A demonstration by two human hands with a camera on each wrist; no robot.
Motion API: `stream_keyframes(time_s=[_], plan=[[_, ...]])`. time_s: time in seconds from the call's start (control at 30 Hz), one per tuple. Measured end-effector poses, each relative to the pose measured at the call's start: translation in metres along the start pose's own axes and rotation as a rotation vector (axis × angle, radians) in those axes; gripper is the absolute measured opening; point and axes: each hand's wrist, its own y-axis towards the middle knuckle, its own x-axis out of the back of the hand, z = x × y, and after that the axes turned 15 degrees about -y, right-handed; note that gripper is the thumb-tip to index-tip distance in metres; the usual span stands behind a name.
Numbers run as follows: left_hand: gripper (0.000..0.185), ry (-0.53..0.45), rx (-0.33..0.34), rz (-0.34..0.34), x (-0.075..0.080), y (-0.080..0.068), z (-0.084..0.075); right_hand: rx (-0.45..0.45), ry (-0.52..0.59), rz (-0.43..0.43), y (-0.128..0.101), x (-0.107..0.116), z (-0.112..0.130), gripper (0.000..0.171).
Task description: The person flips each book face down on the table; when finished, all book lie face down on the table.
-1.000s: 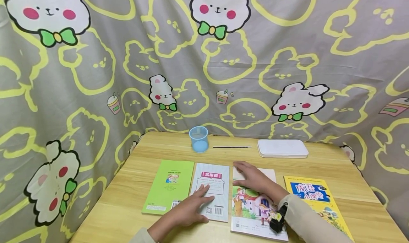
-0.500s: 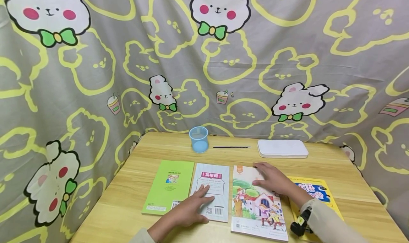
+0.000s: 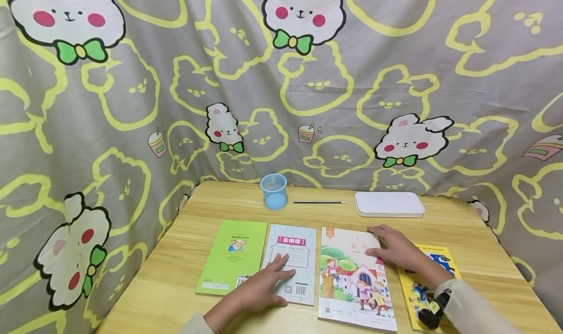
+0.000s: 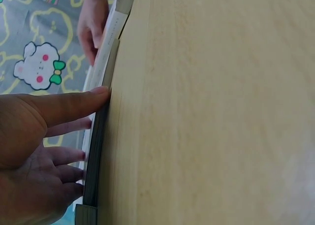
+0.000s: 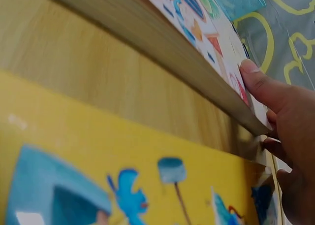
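Note:
Four books lie in a row. My left hand rests on the pale blue book with its fingers spread; in the left wrist view the thumb is at that book's near edge. My right hand lies across the gap between the white illustrated book and the yellow book, its thumb and fingers extended. The right wrist view shows the thumb on the white book's cover, with the fingers beyond its far corner. Hand and forearm hide part of the yellow book.
A green book lies left of the pale blue one. Behind the row stand a blue cup, a thin dark pencil and a white case. A patterned curtain hangs along the back of the wooden table.
My right hand has slid rightward from over the white book's top to its right edge, uncovering the cover. My left hand and the books look unmoved.

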Motion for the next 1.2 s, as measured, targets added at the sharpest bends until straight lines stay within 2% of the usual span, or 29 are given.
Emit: stream_keyframes(time_s=[0.2,0.47,0.63,0.77,0.9,1.1,1.2], plan=[[0.076,-0.003,-0.011,-0.001,-0.001,0.001,0.001,0.011,0.033,-0.034,-0.002,-0.003,-0.004,0.081],[0.076,0.02,-0.005,0.002,0.0,0.003,-0.001,-0.028,0.065,-0.06,-0.004,-0.011,-0.008,0.078],[0.074,0.056,0.009,-0.008,0.0,0.005,-0.009,-0.051,0.075,-0.065,-0.006,-0.015,-0.009,0.079],[0.073,0.122,0.007,-0.027,-0.002,0.009,-0.017,-0.051,0.079,-0.075,-0.005,-0.016,-0.008,0.079],[0.079,0.16,-0.009,-0.034,-0.007,0.014,-0.024,-0.048,0.084,-0.076,-0.004,-0.016,-0.006,0.078],[0.096,0.126,-0.046,0.023,-0.019,0.022,-0.033,-0.058,0.085,-0.075,-0.005,-0.015,-0.007,0.079],[0.104,0.149,-0.073,0.061,-0.025,0.025,-0.037,-0.051,0.083,-0.083,-0.005,-0.015,-0.008,0.077]])
